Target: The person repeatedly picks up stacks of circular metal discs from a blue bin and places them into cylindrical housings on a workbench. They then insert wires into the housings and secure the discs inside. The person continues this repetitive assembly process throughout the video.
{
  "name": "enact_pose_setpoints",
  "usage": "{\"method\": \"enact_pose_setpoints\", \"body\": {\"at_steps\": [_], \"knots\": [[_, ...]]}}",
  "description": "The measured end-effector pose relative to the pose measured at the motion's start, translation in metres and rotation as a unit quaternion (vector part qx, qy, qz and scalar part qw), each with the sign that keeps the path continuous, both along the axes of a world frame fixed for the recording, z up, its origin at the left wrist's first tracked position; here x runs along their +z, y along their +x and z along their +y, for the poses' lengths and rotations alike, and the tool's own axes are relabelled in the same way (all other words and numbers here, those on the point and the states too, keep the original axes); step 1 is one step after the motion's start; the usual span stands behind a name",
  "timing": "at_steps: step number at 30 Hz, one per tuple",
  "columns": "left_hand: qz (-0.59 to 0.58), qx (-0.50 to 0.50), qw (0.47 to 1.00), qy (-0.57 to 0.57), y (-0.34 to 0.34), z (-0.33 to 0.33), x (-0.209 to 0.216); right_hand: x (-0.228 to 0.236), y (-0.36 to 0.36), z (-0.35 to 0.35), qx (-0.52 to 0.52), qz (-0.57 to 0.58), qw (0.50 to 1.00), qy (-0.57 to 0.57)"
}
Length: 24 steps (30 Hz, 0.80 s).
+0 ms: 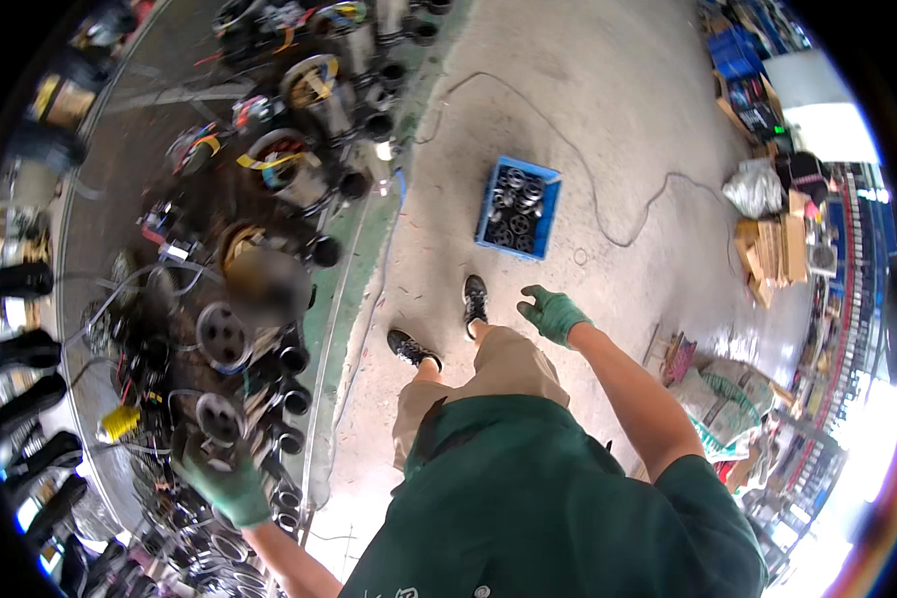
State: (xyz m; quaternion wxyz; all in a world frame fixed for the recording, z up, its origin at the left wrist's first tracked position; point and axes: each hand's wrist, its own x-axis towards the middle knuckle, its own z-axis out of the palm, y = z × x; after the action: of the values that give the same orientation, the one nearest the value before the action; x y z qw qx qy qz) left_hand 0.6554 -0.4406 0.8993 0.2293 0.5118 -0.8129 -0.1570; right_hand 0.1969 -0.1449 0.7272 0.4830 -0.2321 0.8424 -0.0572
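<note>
My left hand [222, 485], in a green glove, reaches over the workbench on the left. Its dark fingertips blend into the parts there, so I cannot tell whether they grip anything. Right beside those fingers is a round grey metal disc with holes [219, 419]. A larger disc of the same kind [223, 337] lies a little farther along. My right hand [553, 314], also gloved in green, hangs above the concrete floor with its fingers apart and nothing in it. Beyond it, a blue crate [552, 214] stands on the floor, holding several dark round metal parts.
Motor housings [299, 174] with loose wires crowd the workbench [120, 214]. Dark cylinders [291, 399] line its near edge. A thin cable [608, 237] winds across the floor. Cardboard boxes [777, 249] and sacks [728, 404] stand at right.
</note>
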Motion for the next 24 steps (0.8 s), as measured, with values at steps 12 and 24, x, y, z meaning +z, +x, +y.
{"method": "enact_pose_setpoints", "body": {"at_steps": [12,24], "knots": [[0.024,-0.172,0.884,0.434,-0.294,0.114,-0.213,-0.278,-0.146,0.127,-0.430,-0.137,0.891,-0.059],[0.076,-0.015,0.711,0.699,-0.513,0.190,-0.635,-0.558,-0.318,0.060,-0.803,-0.248,0.521,-0.147]]}}
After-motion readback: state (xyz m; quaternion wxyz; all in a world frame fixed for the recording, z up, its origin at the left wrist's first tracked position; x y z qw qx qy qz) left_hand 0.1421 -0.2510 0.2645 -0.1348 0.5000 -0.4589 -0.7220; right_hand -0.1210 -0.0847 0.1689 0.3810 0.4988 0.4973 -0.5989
